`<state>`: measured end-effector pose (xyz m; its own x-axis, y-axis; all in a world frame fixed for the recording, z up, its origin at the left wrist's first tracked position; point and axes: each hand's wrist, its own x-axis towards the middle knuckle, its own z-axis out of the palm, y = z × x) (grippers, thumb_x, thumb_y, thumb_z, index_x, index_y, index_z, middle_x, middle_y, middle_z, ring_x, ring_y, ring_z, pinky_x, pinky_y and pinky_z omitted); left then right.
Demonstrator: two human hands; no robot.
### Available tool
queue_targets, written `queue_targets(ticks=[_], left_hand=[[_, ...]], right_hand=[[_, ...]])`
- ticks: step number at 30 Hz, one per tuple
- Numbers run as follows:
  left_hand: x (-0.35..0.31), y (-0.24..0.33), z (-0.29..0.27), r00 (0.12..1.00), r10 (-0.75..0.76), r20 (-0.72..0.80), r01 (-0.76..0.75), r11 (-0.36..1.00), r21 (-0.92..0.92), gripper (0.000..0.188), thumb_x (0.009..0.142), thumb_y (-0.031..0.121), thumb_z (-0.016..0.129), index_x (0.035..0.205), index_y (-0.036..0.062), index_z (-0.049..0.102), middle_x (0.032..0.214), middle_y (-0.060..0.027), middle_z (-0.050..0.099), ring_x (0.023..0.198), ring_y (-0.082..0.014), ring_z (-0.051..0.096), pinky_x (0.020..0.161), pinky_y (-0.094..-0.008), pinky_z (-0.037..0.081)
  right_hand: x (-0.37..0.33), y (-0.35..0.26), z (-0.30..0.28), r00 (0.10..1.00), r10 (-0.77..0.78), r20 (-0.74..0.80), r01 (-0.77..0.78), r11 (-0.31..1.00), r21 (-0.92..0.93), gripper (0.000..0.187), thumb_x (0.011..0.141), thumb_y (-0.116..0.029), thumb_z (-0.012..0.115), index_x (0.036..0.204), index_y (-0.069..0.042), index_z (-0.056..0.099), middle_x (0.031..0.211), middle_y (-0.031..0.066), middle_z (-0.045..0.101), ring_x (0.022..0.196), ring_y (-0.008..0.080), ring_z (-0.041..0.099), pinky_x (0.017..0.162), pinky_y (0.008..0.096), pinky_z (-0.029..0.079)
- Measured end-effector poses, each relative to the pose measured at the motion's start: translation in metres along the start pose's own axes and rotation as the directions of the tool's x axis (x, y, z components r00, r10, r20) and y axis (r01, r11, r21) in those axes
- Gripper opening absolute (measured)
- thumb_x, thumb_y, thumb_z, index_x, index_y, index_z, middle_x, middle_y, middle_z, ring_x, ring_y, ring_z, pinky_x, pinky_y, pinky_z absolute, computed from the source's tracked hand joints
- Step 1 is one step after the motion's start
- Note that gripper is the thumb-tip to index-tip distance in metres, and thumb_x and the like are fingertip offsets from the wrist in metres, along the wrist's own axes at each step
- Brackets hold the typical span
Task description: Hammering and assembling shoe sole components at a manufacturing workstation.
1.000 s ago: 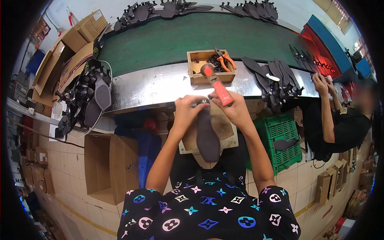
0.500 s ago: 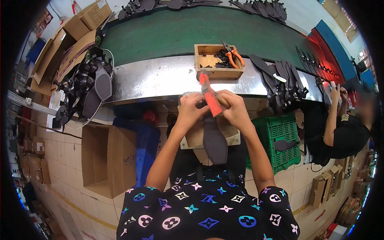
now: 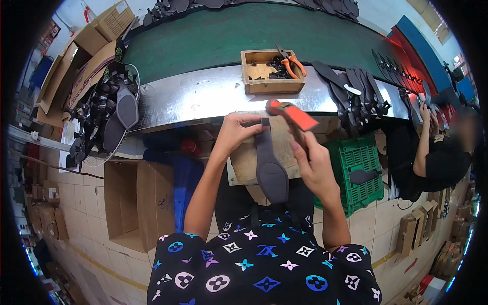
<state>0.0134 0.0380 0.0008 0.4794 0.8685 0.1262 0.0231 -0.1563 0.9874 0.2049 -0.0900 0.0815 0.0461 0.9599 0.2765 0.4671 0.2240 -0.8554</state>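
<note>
A dark grey shoe sole [image 3: 273, 178] lies lengthwise over a worn board [image 3: 243, 165] in front of my lap, its wide end toward me. At its narrow far end, my left hand [image 3: 237, 133] pinches the tip between thumb and fingers. My right hand [image 3: 319, 165] grips the handle of a hammer with a red-orange head [image 3: 300, 118]. The hammer is raised to the right of the sole's narrow end, apart from it. Most of its handle is hidden by my fingers.
A wooden box [image 3: 274, 87] on the metal-edged bench holds small black pieces and orange-handled pliers [image 3: 291, 65]. Dark soles [image 3: 351, 94] lie to its right. Left stands a wire basket [image 3: 136, 84] of black parts; below are a cardboard box [image 3: 152, 203] and green crate [image 3: 351, 195]. A co-worker [image 3: 437, 157] sits right.
My right hand has moved right with the hammer, away from the sole's narrow end and my left hand. The left hand stays at that end, which now shows more clearly.
</note>
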Motion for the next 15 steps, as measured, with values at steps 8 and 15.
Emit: queue_targets(ticks=[8, 15], left_hand=[[0.001, 0.011, -0.007, 0.994, -0.103, 0.029, 0.103, 0.995, 0.011, 0.029, 0.081, 0.01, 0.077, 0.107, -0.0025, 0.073, 0.094, -0.0058, 0.074, 0.086, -0.0085, 0.064, 0.081, -0.0266, 0.052], [-0.018, -0.003, 0.0, 0.986, 0.159, 0.058, -0.161, 0.779, 0.606, 0.094, 0.082, 0.024, 0.077, 0.154, 0.0035, 0.021, 0.123, -0.0139, 0.067, 0.126, -0.029, 0.054, 0.109, -0.0413, 0.033]], right_hand=[[-0.004, -0.018, 0.003, 0.989, 0.112, 0.098, -0.11, 0.994, -0.021, 0.022, 0.1, -0.016, 0.054, 0.111, 0.003, 0.053, 0.078, 0.0248, 0.06, 0.07, 0.0438, 0.059, 0.063, 0.044, 0.046], [-0.005, -0.024, -0.002, 0.981, -0.17, -0.092, 0.154, 0.975, -0.158, 0.02, 0.1, -0.014, 0.053, 0.111, 0.002, 0.057, 0.074, 0.0138, 0.057, 0.059, 0.0219, 0.056, 0.056, 0.0374, 0.043]])
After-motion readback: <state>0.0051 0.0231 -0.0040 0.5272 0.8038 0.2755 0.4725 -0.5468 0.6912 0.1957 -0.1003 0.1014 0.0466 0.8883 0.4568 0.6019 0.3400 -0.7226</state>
